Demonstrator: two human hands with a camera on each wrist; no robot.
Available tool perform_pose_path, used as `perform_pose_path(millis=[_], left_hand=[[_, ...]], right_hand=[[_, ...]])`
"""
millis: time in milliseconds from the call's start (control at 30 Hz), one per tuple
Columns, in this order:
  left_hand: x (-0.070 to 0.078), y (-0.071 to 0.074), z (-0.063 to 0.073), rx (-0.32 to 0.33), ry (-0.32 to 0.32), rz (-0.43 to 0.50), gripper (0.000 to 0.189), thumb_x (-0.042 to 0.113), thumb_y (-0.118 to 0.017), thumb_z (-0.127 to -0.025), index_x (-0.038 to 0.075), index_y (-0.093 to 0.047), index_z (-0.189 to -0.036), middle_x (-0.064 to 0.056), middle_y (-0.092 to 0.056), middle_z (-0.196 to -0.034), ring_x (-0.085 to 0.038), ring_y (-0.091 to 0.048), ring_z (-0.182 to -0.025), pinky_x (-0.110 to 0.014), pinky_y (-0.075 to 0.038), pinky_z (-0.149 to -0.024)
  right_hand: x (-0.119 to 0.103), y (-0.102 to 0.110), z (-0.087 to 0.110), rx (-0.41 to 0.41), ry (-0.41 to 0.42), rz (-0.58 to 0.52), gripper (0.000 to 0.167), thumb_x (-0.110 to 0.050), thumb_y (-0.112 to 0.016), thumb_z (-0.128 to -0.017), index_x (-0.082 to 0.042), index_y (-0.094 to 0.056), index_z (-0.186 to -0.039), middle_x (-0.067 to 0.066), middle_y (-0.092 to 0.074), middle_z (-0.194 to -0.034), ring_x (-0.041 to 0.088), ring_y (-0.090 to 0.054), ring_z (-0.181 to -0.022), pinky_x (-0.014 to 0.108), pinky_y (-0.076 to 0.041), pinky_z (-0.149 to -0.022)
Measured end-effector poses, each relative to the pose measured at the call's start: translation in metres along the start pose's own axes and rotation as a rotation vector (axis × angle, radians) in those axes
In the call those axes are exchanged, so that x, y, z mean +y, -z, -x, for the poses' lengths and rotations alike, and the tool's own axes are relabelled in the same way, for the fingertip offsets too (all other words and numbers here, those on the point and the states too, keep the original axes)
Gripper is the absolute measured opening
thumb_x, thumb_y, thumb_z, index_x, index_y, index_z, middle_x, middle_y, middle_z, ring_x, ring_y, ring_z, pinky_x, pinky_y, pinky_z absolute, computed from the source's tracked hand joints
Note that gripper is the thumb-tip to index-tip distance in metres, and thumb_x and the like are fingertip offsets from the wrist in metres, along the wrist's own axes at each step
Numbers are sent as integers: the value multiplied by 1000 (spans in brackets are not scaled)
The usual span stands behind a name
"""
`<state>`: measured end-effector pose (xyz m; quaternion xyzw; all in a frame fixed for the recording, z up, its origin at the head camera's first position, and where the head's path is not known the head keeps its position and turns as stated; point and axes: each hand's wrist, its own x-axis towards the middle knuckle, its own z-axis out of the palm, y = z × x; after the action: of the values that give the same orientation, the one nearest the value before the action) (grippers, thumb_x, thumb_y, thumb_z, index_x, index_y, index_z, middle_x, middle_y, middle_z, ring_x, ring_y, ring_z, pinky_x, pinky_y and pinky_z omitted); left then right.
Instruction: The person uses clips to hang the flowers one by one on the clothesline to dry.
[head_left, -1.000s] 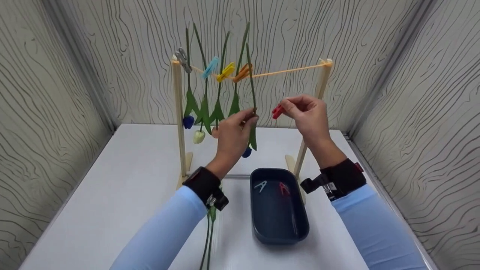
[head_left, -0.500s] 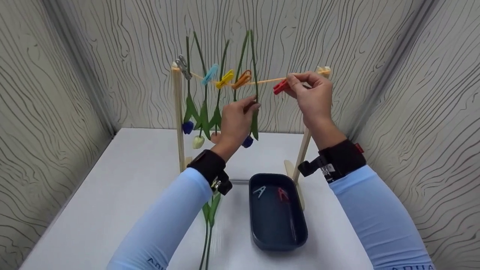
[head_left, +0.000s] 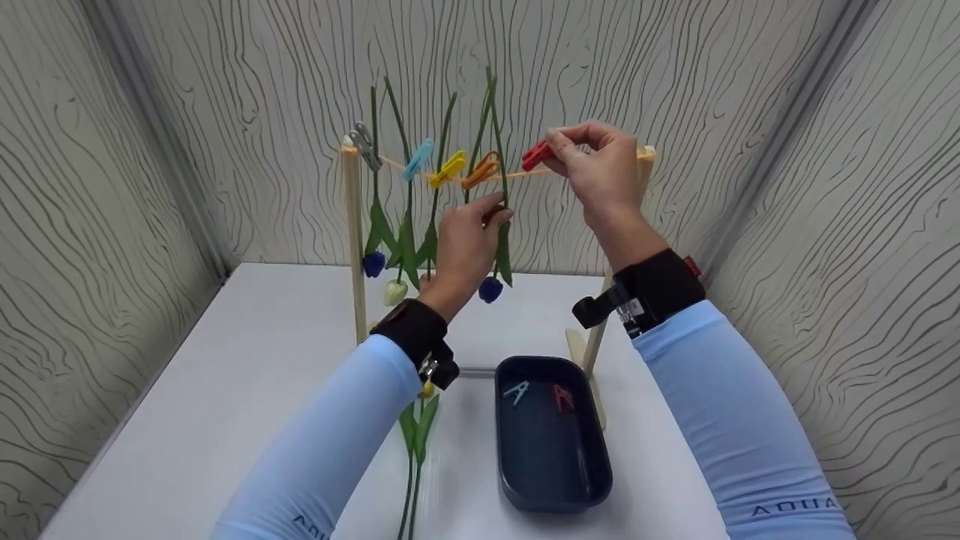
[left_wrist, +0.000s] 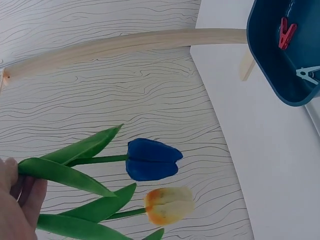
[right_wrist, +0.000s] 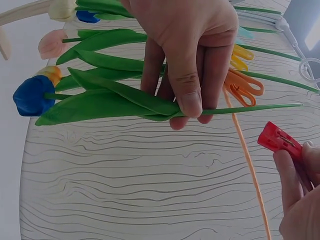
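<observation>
My left hand [head_left: 469, 244] pinches the green stem of an artificial blue tulip [head_left: 490, 289], which hangs head down beside the orange string [right_wrist: 247, 160]. In the right wrist view its stem crosses the string just past the orange clothespin [right_wrist: 244, 86]. My right hand [head_left: 602, 166] holds a red clothespin [head_left: 536, 155] between thumb and fingers, to the right of that stem and apart from it. Further left, grey [head_left: 365, 146], light blue [head_left: 417, 159] and yellow [head_left: 448, 169] clothespins hold other upside-down tulips on the string. The left wrist view shows a yellow-orange tulip [left_wrist: 169, 205] below the blue one.
A dark blue bin [head_left: 553, 495] on the white table [head_left: 247, 360] contains a light clothespin [head_left: 517, 393] and a red one [head_left: 562, 398]. Wooden posts [head_left: 355, 247] carry the string. More tulip stems [head_left: 412, 480] lie by my left forearm.
Both hands have risen relative to the string, bringing the blue tulip's stem up across it. The red clothespin has moved up to string height, then left toward the stem.
</observation>
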<state>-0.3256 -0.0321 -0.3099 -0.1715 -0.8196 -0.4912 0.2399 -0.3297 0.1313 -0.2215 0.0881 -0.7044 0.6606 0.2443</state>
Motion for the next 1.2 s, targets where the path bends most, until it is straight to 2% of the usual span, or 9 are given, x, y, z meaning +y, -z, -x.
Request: perform_pose_path(millis=[267, 400, 533, 733, 867, 1067, 1200], left_hand=[[4, -3, -4, 24, -15, -80, 35, 19, -68, -107, 11, -73, -141, -9, -82, -127, -21, -79, -114, -32, -65, -102], [5, -6, -3, 28, -12, -113, 35, 20, -69, -107, 11, -74, -141, -8, -83, -126, -21, -80, -113, -32, -65, -102], [6, -6, -1, 38, 4, -120, 34, 20, -69, -107, 12, -75, -139, -8, -83, -126, -22, -80, -114, -33, -66, -101], [8, -7, -1, 40, 4, -106, 33, 20, -69, -107, 13, -76, -138, -7, -83, -126, -23, -80, -114, -34, -66, -101], [9, -7, -2, 48, 4, -107, 32, 21, -69, -107, 14, -76, -137, -7, -83, -126, -23, -80, -113, -34, -66, -100], [9, -9, 0, 23, -6, -94, 35, 19, -67, -108, 13, -73, -142, -8, -81, -130, -23, -80, -118, -35, -65, -102], [7, -8, 4, 43, -24, -71, 37, 18, -68, -108, 12, -71, -144, -9, -80, -134, -25, -79, -122, -36, -64, -105]], right_hand=[[0, -12, -3, -56, 5, 54, 6, -12, -76, -102, -10, -79, -98, 2, -70, -103, 11, -78, -92, 22, -66, -90], [0, -14, -2, -72, -10, 98, 6, -11, -75, -103, -6, -79, -102, 3, -69, -104, 12, -78, -93, 22, -66, -90], [2, -18, 0, -92, 10, 152, 12, -11, -75, -103, -1, -79, -107, 3, -69, -103, 13, -78, -94, 23, -66, -89], [3, -17, 2, -74, 8, 208, 13, -11, -75, -103, 0, -79, -108, 3, -70, -101, 15, -77, -95, 22, -66, -89], [2, -16, 2, -80, -10, 196, 15, -12, -75, -103, -1, -79, -112, 4, -71, -104, 16, -78, -98, 23, -66, -91], [4, -13, 4, -95, -31, 130, 20, -12, -76, -103, -1, -78, -119, 5, -70, -111, 16, -78, -101, 23, -66, -94], [4, -12, 6, -111, -25, 128, 22, -13, -75, -103, -3, -78, -123, 6, -70, -116, 17, -78, -105, 24, -65, -97]])
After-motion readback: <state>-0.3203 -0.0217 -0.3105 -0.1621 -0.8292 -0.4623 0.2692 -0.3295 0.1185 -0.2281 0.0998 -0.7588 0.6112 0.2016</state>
